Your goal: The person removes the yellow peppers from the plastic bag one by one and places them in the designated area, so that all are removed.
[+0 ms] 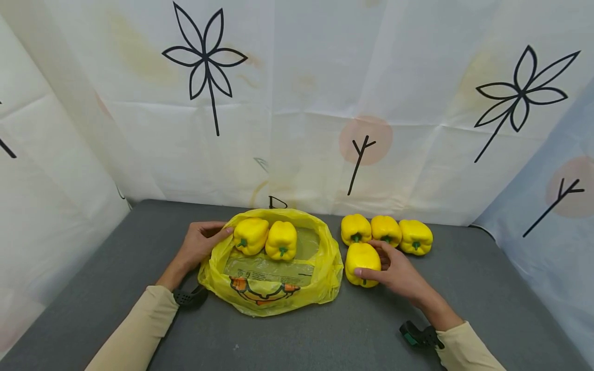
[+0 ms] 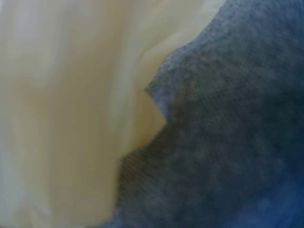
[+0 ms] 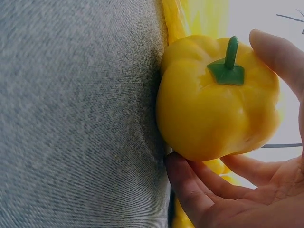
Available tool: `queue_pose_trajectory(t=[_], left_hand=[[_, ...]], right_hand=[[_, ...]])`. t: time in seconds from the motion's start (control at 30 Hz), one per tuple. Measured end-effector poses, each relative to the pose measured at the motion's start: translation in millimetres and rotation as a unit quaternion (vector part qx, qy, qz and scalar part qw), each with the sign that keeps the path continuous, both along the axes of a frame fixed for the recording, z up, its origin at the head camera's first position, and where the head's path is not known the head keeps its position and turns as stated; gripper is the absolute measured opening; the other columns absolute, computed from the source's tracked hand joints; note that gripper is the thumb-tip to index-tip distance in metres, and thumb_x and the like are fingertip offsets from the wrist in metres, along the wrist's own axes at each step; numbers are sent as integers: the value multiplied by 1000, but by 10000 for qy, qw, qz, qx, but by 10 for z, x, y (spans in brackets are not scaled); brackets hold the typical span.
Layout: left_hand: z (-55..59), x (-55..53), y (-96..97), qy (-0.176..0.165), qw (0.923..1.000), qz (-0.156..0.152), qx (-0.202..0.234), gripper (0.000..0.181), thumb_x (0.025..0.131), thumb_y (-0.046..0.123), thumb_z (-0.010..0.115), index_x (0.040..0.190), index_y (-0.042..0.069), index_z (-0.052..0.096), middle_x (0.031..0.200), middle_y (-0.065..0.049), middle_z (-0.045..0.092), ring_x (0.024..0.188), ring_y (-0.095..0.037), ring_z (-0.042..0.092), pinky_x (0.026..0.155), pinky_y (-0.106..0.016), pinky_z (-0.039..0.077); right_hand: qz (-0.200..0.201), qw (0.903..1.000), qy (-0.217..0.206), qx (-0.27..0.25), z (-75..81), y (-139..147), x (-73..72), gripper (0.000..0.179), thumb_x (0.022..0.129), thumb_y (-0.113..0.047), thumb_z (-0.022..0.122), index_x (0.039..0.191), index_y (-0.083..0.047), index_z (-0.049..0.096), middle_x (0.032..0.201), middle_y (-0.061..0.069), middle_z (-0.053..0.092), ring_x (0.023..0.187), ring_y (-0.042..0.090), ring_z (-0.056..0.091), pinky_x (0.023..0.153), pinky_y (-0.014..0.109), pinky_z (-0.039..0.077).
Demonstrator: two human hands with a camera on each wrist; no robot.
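Note:
A yellow plastic bag [image 1: 271,304] lies with its mouth spread wide on the grey table. Inside are two yellow bell peppers [image 1: 250,236] with green stems, side by side toward the back left. My left hand [image 1: 199,246] holds the bag's left rim, thumb over the edge; its other fingers are mostly hidden. The left wrist view shows only blurred bag plastic [image 2: 71,114]. To the right of the bag, my right hand [image 1: 394,270] grips another yellow bell pepper [image 3: 213,104] between thumb and fingers. That pepper appears to rest on the table.
Behind the right hand, three more yellow bell peppers [image 1: 385,230] stand in a row near the table's back edge. A patterned white cloth [image 1: 297,144] hangs behind the grey table [image 1: 297,340] and along its sides.

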State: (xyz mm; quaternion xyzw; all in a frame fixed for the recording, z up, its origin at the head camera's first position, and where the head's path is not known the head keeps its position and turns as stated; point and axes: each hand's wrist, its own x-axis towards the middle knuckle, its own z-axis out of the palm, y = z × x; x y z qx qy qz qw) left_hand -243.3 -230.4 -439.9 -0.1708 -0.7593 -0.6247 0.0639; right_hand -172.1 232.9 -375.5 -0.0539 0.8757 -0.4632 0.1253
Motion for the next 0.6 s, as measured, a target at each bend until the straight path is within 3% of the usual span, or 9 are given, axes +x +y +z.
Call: queue_pose_trajectory(t=[0.27, 0.6], left_hand=[[2, 18, -2, -88, 9999, 58, -44, 30, 99, 12, 69, 121, -8, 71, 105, -1, 76, 87, -15, 73, 72, -32, 62], [20, 25, 3, -53, 10000, 5, -52, 30, 99, 14, 69, 122, -7, 71, 105, 0, 76, 87, -15, 73, 72, -32, 62]], right_hand=[[90, 9999, 69, 6, -19, 16, -8, 89, 90, -37, 80, 156, 0, 32, 147, 24, 46, 124, 39, 56, 88, 44, 57], [168, 9998, 23, -141, -34, 34, -26, 90, 90, -34, 80, 157, 0, 29, 149, 25, 43, 128, 40, 54, 89, 45, 57]])
